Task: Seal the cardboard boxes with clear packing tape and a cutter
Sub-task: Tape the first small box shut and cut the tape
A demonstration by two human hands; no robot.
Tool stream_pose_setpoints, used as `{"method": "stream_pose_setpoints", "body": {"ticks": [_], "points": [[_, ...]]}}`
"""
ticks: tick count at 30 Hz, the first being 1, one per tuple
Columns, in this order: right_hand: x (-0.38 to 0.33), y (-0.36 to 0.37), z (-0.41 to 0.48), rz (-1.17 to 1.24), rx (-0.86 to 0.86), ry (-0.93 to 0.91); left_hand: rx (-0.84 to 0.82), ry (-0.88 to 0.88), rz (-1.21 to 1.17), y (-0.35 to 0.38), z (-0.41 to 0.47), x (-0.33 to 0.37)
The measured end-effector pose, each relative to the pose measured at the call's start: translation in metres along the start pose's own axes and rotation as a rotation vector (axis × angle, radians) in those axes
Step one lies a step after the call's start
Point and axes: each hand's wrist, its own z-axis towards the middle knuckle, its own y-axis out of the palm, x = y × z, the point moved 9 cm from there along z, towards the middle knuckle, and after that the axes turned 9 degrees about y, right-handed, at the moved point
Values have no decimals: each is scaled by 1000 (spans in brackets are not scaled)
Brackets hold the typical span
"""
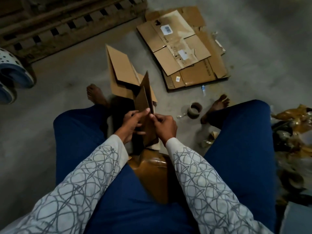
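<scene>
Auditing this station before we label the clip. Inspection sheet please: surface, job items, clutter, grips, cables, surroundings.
surface: bare concrete floor, dimly lit.
job's things: folded cardboard box held upright between the knees; tape roll on the floor to its right, by the right foot; flattened boxes stacked farther out; cutter not seen.
clutter: crumpled tape scraps at the far right; loose cardboard piece lying behind the held box.
grips: left hand and right hand each pinch the folded cardboard box at its near end.
cables: nothing seen.
surroundings: wooden pallet at the top left; sandals at the left edge.
</scene>
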Motion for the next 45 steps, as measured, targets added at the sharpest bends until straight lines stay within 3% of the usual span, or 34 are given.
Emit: {"method": "stream_pose_setpoints", "body": {"ticks": [6,11,20,29,33,37,41,45], "points": [[5,-1,0,149,37,47,-12,-84,52,-4,0,3],[11,-2,-3,255,37,117,269,-10,-60,-32,-3,13],[23,-40,9,596,153,263,507,182,-305,-68,-2,31],[27,-11,-19,1000,-196,582,457,194,-252,-65,13,29],[26,7,-33,957,-288,654,363,171,-49,-56,16,25],[30,10,-36,853,-273,678,275,209,138,-48,13,29],[41,-33,-29,483,119,548,161,249,280,-31,9,34],[23,-65,-27,163,348,332,-79,241,406,-5,10,28]]}}
